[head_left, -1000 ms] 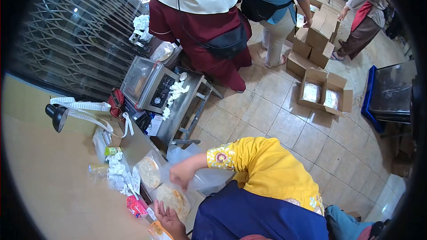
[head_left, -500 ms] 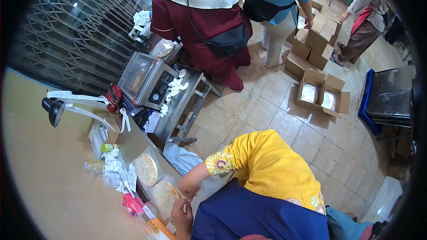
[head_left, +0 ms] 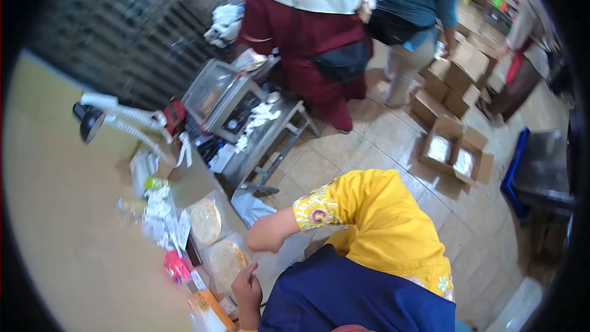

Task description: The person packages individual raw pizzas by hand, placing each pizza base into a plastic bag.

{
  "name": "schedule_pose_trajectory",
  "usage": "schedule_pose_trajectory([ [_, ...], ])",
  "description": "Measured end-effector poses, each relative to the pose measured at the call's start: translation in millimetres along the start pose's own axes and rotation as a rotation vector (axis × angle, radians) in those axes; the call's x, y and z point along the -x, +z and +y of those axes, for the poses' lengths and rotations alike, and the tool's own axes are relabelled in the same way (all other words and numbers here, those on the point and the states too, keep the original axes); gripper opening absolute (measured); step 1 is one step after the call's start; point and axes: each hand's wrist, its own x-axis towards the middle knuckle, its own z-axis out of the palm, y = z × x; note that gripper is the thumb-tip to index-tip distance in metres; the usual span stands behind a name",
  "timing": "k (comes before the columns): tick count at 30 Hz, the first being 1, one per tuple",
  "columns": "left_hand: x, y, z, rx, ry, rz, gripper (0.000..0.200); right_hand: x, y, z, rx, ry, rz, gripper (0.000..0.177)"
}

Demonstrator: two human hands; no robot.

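Note:
Two flat round breads in clear plastic bags lie side by side on the table at the lower left. My left hand [head_left: 247, 288] is at the edge of the nearer bagged bread [head_left: 228, 262]. Its index finger points up while the other fingers curl in, seemingly pinching the bag's edge. Just above, my right hand [head_left: 265, 240] hangs over the bag's right side, apart from the left hand. Motion blurs it and its fingers are hidden. The farther bagged bread [head_left: 205, 220] lies untouched.
Crumpled white paper [head_left: 161, 218], a pink packet [head_left: 177, 267] and an orange-and-white box [head_left: 211, 310] line the table. A machine with a clear lid [head_left: 224, 101] stands on a metal bench [head_left: 270, 141]. Open cartons [head_left: 458, 150] sit on the floor near several people.
My right hand has moved up and away from my left hand; they were together at the bag's edge. The whole view has shifted slightly.

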Motion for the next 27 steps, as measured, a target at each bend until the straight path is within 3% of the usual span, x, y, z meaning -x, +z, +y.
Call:
schedule_pose_trajectory([
  [4, 22, -1, 1, 0.004, -0.163, 0.032, 0.036, 9, 12, 11, 0.149, 0.135, 0.018, 0.011],
  [5, 31, -1, 6, 0.037, -0.193, 0.042, 0.036, 14, -6, 0, 0.237, 0.190, -0.062, 0.008],
  [7, 58, 6, 13, 0.016, -0.166, 0.100, 0.040, 8, -10, -7, 0.253, 0.209, -0.086, 0.009],
  [9, 91, 22, 15, 0.130, -0.202, 0.165, 0.047, -4, -2, -17, 0.254, 0.120, -0.077, 0.009],
  [13, 166, 45, 47, 0.294, -0.498, 0.311, 0.057, -37, -4, -70, 0.248, -0.153, -0.165, 0.006],
  [18, 269, 77, 105, 0.826, -0.888, 0.618, 0.060, -83, 26, -164, 0.054, -0.563, -0.489, 0.009],
  [22, 348, 115, 154, 0.828, -0.999, 0.873, 0.059, -114, 96, -247, -0.221, -0.646, -0.737, 0.025],
  [25, 387, 146, 189, 0.916, -1.098, 1.036, 0.060, -132, 168, -298, -0.467, -0.450, -0.865, 0.034],
  [27, 412, 173, 205, 0.884, -1.112, 1.102, 0.062, -150, 251, -304, -0.381, -0.444, -0.630, 0.042],
])
